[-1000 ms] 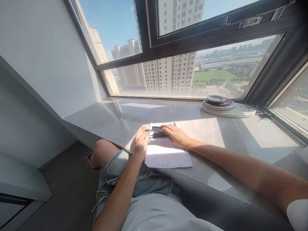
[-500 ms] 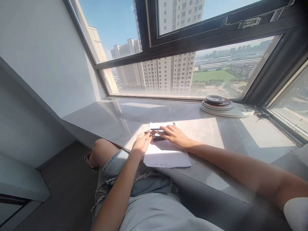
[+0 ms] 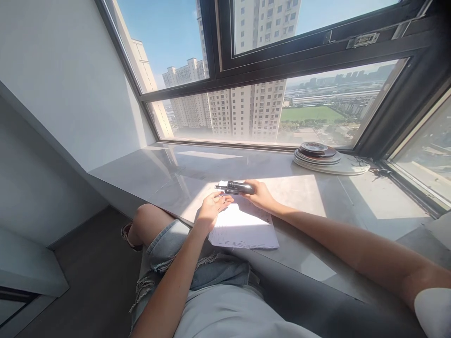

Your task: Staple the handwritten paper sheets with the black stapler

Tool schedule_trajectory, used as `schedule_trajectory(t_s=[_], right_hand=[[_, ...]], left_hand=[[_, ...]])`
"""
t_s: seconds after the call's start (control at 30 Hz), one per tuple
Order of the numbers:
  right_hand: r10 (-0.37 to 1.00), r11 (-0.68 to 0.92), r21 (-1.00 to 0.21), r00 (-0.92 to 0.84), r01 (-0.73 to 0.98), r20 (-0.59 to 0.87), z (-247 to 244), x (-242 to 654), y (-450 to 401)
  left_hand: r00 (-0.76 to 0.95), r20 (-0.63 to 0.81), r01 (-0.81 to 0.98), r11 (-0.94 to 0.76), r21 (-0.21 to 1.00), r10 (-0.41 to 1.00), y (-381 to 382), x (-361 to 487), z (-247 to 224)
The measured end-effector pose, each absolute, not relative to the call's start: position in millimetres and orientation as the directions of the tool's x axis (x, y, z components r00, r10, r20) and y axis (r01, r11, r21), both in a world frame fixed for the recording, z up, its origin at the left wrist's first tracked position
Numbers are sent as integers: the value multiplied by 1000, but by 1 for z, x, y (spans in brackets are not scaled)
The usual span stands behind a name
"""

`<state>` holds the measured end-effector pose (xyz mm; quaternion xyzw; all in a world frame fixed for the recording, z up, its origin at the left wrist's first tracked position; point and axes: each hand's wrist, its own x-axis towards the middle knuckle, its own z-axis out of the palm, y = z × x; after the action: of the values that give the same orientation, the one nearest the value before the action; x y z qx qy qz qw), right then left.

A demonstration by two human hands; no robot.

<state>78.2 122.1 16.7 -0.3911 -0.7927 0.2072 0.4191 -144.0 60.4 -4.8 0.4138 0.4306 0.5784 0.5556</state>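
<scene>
Stapler (image 3: pixel 239 188) is being held over the far part of the papers (image 3: pixel 244 231) by the right hand (image 3: pixel 260 195), which is gripping one end, likely leaving the other reachable for the left hand (image 3: pixel 211 209), loosely spread and apparently empty just beside it.

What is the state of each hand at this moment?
Left hand: open, nothing visibly held.
Right hand: closed, holding the black stapler.

no readable text anywhere
</scene>
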Motion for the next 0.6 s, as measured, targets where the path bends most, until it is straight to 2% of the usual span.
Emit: schedule_trajectory(t_s=[0.1, 0.2, 0.3, 0.37, 0.43, 0.5, 0.6], right_hand=[[833, 549, -692, -371, 469, 410, 15, 78, 124], [835, 543, -665, -419, 513, 358, 13, 77, 124], [777, 628, -567, -394, 533, 491, 14, 77, 120], [668, 724, -450, -371, 522, 645, 16, 79, 115], [513, 828, -295, -433, 476, 741, 18, 81, 109], [346, 919, -142, -577, 369, 739, 19, 81, 103], [141, 981, 15, -765, 194, 629, 17, 78, 96]], left_hand=[[31, 5, -189, 1, 982, 1000, 55, -143, 1], [114, -10, -125, 25, 992, 993, 48, -143, 8], [163, -27, -73, 39, 997, 986, 44, -143, 13], [170, -19, -41, 27, 999, 985, 43, -142, 14], [170, -7, -18, 10, 1000, 985, 44, -143, 13], [175, 1, -10, 1, 1000, 985, 45, -143, 12], [182, 15, -19, -12, 1000, 983, 47, -144, 9]])
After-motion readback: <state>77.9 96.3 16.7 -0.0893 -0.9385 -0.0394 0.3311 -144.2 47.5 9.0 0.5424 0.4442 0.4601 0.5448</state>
